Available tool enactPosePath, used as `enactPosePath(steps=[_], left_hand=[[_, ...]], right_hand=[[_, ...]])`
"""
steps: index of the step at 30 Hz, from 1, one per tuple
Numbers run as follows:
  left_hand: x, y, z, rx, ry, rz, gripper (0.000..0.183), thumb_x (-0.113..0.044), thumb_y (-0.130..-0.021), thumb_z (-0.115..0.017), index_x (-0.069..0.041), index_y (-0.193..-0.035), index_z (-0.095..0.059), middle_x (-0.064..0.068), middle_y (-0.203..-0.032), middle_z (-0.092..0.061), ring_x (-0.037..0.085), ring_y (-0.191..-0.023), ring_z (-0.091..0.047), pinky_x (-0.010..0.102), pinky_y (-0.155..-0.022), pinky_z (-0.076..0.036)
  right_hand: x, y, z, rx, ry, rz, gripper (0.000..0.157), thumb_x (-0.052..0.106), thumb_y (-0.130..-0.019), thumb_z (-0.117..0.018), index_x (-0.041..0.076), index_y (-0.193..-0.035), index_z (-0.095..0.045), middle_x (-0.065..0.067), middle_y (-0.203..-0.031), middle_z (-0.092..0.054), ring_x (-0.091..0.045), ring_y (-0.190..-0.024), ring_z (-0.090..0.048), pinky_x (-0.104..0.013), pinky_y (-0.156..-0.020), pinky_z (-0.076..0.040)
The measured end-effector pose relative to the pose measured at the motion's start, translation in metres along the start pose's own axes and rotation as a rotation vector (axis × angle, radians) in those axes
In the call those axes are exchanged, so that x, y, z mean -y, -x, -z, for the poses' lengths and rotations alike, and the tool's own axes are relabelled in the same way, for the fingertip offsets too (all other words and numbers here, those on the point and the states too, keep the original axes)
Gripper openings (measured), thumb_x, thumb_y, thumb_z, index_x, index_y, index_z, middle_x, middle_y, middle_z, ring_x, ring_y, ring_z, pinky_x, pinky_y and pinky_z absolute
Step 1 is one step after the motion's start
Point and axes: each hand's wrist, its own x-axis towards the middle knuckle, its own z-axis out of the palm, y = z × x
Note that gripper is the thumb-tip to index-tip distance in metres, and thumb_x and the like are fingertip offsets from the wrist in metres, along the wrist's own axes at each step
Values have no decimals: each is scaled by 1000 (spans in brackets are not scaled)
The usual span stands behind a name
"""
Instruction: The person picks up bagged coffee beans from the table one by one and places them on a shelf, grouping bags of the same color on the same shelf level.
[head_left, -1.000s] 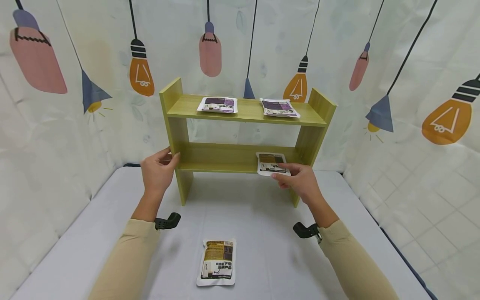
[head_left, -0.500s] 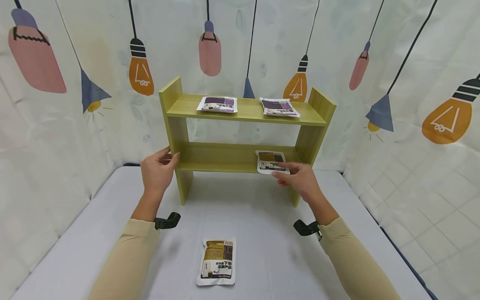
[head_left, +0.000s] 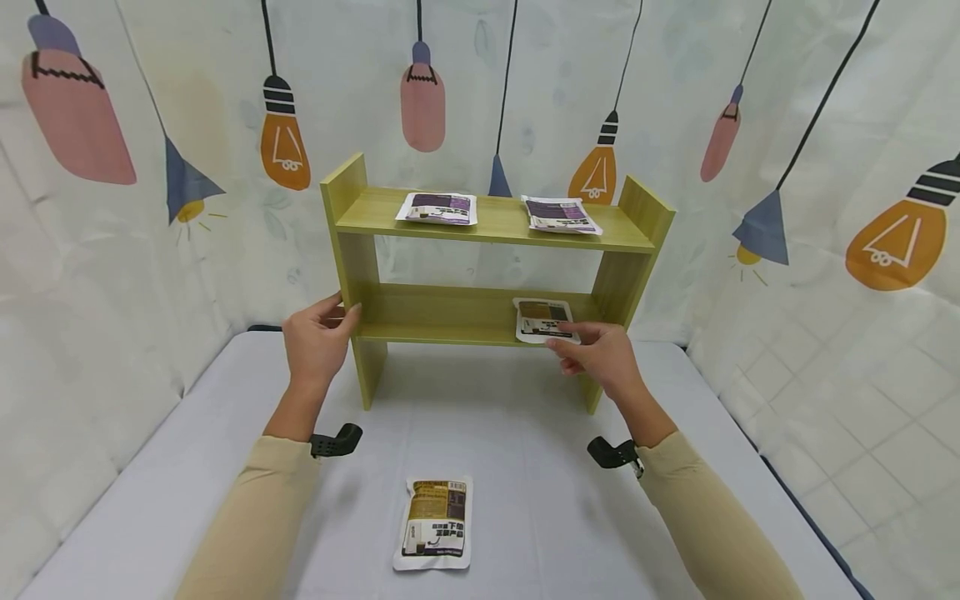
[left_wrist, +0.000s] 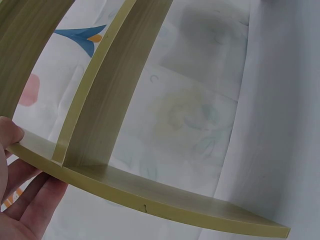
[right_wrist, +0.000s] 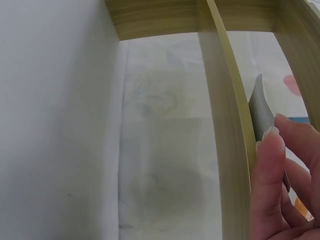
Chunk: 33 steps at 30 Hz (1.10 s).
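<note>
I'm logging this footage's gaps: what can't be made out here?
Head view: part of the held pouch, covered by the right hand.
Head view: smallest print on the nearest pouch, too small.
Left wrist view: much of the left hand, cut off by frame edge.

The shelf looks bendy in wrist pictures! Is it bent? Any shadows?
Left wrist: the two-tier shelf bows; right wrist: it curves too, likely lens distortion; head: it looks nearly straight, with soft shadows on the white tablecloth beneath it and beside the beige sleeves.
</note>
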Motion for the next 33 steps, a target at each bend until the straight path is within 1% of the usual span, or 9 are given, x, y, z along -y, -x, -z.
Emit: enactPosePath(steps=[4,10,15,22,27,33], left_hand=[[0,0,0,-2,-2,-2,39,-29,-97,-70,-11,-131,-70,17,-108,-78,34,-89,-76,3,-67,-46],[-1,0,0,-5,-3,-13,39,-28,-97,-70,-11,-131,-71,18,-107,-78,35,-88,-76,2,-67,-45],[0,0,-1,-4,-3,-13,39,-29,-97,-69,-11,-131,-71,18,-107,-78,35,-88,-76,2,-67,-45],[0,0,-1,-4,-6,-13,39,-29,-97,-69,-11,-131,-71,18,-106,-78,35,-88,-76,2,-66,-45],[0,-1,0,1,-10,-4,40,-30,-97,-69,-11,-132,-70,18,-109,-78,34,-89,-76,2,-67,-45],[-1,0,0,7,-17,1,41,-32,-97,-69,-11,-132,-70,17,-110,-78,34,-90,-76,1,-66,-45]], right_hand=[[2,-1,1,11,2,-3,53,27,-83,-86,5,-128,-71,-5,-74,-74,-17,-60,-70,-38,-67,-64],[4,-3,2,6,35,-20,52,32,-83,-86,8,-128,-72,-7,-70,-70,-14,-54,-64,-32,-60,-62],[3,-5,1,4,54,-18,53,34,-83,-86,9,-127,-72,-5,-66,-66,-13,-52,-61,-30,-57,-61],[2,-9,1,0,64,-23,50,34,-84,-85,9,-126,-73,-5,-65,-64,-13,-51,-58,-29,-55,-59],[4,-8,1,2,58,-33,49,34,-85,-85,10,-126,-73,-4,-64,-63,-13,-50,-58,-29,-54,-59],[3,-9,-1,-1,51,-22,49,32,-85,-84,9,-126,-72,-3,-62,-63,-12,-50,-58,-30,-54,-59]])
